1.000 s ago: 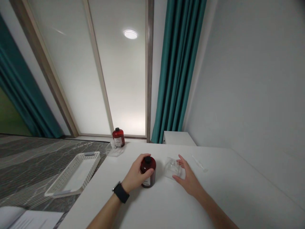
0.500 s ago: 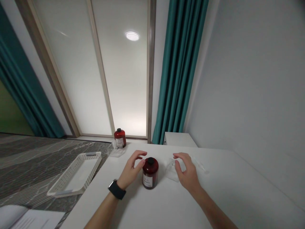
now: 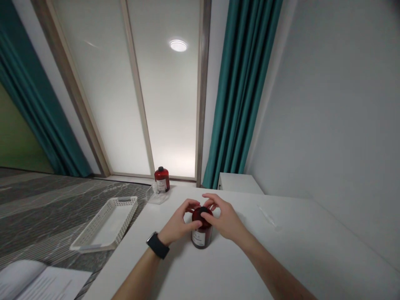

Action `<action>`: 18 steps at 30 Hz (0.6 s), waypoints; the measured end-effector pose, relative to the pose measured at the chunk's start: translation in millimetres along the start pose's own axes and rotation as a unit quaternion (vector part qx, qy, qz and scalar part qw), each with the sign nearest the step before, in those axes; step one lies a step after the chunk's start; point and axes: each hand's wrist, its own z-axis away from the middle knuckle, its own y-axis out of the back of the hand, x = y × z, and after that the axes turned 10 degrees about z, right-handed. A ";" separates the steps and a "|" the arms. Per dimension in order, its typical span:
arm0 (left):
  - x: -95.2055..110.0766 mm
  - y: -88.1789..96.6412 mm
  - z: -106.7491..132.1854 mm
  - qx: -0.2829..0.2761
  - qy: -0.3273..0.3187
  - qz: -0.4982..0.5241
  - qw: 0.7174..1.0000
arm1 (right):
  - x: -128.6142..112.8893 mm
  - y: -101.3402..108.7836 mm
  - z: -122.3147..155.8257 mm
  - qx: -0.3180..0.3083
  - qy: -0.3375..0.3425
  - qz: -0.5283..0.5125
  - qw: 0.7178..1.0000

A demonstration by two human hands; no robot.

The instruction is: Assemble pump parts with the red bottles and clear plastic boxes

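A dark red bottle (image 3: 199, 238) with a white label and a black cap (image 3: 203, 209) stands upright on the white table (image 3: 193, 275). My left hand (image 3: 178, 222), with a black watch on its wrist, is curved around the left side of the bottle's upper part, thumb in front and fingers behind. From the right, my right hand (image 3: 227, 217) closes its thumb and fingers around the cap. The clear container that was beside the bottle is now mostly covered by my right hand. Farther right lies a thin clear plastic piece (image 3: 268, 216).
A second red bottle (image 3: 161, 180) stands at the table's far left corner, behind a clear tray (image 3: 158, 197) with something clear in it. Left of the table are a white perforated basket (image 3: 93, 246) and an open book (image 3: 56, 283). A white cabinet (image 3: 239, 183) stands beyond the far edge.
My right hand has moved left from over the clear container to the bottle's cap. The left hand has closed in around the bottle. The view has shifted slightly.
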 end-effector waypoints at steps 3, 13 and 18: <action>-2.4 -0.7 -0.4 0.002 0.012 0.016 1.000 | 1.1 -2.1 0.1 0.012 -0.018 -0.004 1.000; 0.6 -2.4 -0.3 0.000 -0.002 0.015 1.000 | 8.5 -0.1 -2.9 0.002 0.019 -0.020 1.000; -8.4 -3.8 -2.5 -0.003 0.005 0.085 0.996 | 15.0 0.2 1.4 -0.014 0.030 -0.054 0.998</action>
